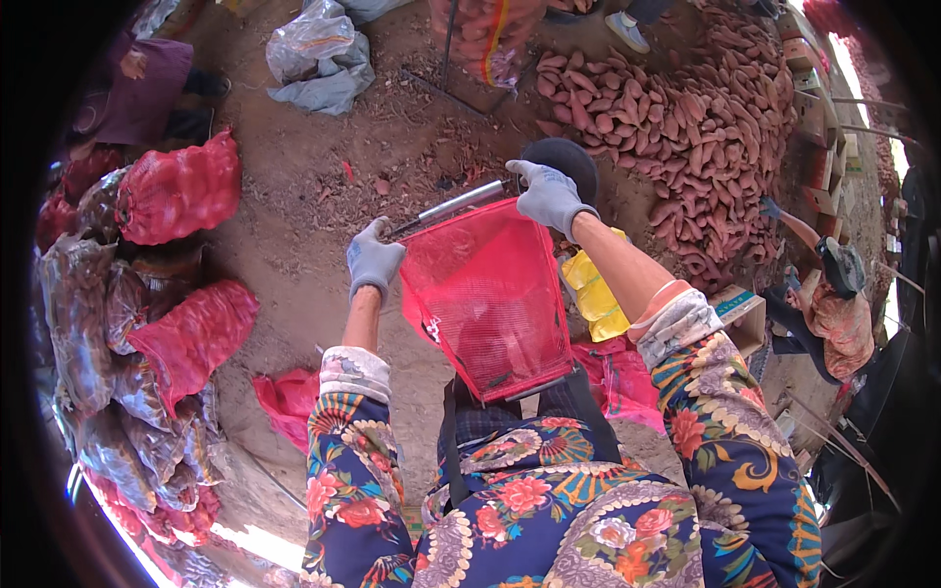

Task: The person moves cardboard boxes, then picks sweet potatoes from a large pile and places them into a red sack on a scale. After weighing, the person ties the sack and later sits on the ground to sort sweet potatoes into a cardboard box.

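Note:
A red mesh bag (485, 309) hangs stretched in front of me, its mouth spread wide and seemingly without produce inside. My left hand (375, 253), in a pale grey glove, grips the bag's upper left corner. With a matching glove, my right hand (550, 192) holds its upper right corner, index finger extended. A shiny metal tube (463, 202) runs just beyond the bag's far rim, between the two hands. Behind my right hand lies a black round disc (570, 165), partly covered. At the bag's near edge a metal bar (540, 389) shows.
A large heap of sweet potatoes (676, 125) spreads at the far right. Filled red mesh sacks (180, 187) and clear plastic bags (81, 323) crowd the left. A yellow bundle (597, 294) lies right of the bag. One person (838, 316) bends beside the heap; another (143, 88) stands left.

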`<state>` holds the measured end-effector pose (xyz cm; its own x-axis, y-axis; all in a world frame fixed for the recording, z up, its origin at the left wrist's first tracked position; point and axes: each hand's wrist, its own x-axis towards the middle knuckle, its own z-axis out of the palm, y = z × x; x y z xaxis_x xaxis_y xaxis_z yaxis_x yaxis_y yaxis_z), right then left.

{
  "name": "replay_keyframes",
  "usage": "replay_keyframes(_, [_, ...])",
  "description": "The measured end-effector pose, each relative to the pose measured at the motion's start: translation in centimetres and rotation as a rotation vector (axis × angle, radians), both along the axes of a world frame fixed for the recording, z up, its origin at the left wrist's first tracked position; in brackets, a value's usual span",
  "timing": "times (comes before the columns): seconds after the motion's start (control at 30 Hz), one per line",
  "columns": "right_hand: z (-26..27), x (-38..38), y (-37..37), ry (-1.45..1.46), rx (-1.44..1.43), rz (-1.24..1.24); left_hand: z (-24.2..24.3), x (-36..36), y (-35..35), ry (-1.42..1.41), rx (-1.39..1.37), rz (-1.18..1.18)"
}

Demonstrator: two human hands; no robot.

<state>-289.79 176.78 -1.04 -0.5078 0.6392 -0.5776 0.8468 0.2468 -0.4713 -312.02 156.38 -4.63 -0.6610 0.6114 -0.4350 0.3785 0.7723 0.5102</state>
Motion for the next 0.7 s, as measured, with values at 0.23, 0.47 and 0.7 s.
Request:
replay_keyframes(0.23, [-2.3,-1.1,1.2,0.045,-0.028,0.114,-1.5,-1.2,0.3,-0.466,0.036,0.022])
replay_keyframes(0.47, [-4.3,-0.4,1.0,0.114,-0.156,-0.054,-2.4,-1.0,-0.8,-0.788,0.173,0.153])
replay_keyframes(0.7, [-6.0,0.1,1.1,0.132,-0.345,-0.214,-5.0,-0.6,-2.7,-0.99,0.309,0.295])
